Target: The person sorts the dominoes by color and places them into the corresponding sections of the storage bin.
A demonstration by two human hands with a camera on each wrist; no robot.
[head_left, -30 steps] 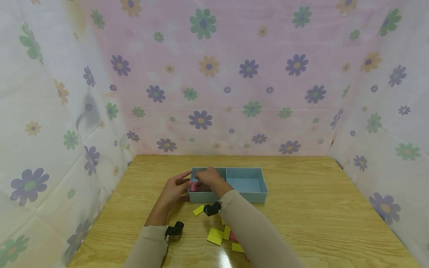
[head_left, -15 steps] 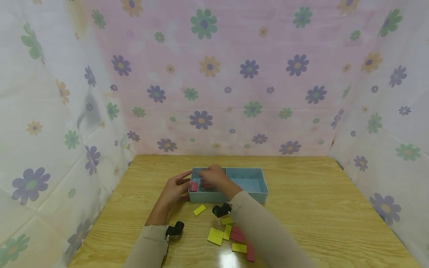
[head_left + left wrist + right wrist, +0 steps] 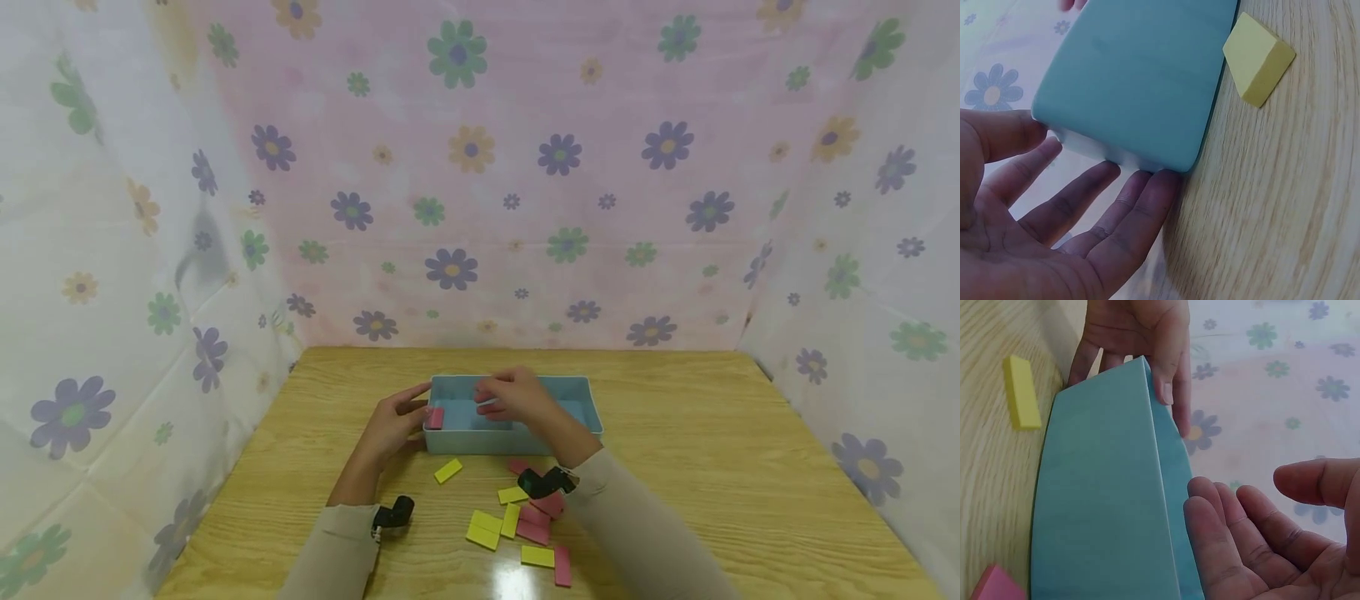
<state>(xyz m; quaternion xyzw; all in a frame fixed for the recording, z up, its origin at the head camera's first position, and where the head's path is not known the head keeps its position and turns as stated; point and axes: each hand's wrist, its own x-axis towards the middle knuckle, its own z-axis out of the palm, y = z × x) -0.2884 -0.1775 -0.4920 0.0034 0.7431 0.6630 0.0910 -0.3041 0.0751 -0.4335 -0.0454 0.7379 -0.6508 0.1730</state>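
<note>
A light blue divided box (image 3: 480, 442) stands on the wooden table. My left hand (image 3: 387, 427) holds its left end, the thumb hooked over the rim and the fingers spread along the end wall (image 3: 1094, 147). A pink block (image 3: 435, 418) stands inside the box at the near left corner, beside that thumb. Above the middle of the box hovers my right hand (image 3: 521, 398), its fingers loosely bent with nothing between them, as the right wrist view (image 3: 1254, 537) also shows. It covers the divider and part of the right compartment.
A single yellow block (image 3: 448, 471) lies before the box's near wall. Closer to me are several more yellow blocks (image 3: 483, 530) and pink blocks (image 3: 534, 525), loosely grouped. Flowered cloth (image 3: 480, 208) encloses the back and sides of the table.
My right hand has moved right, from the left compartment toward the middle of the box. The pink block stays in the corner, and more blocks show on the table. My left hand keeps its place.
</note>
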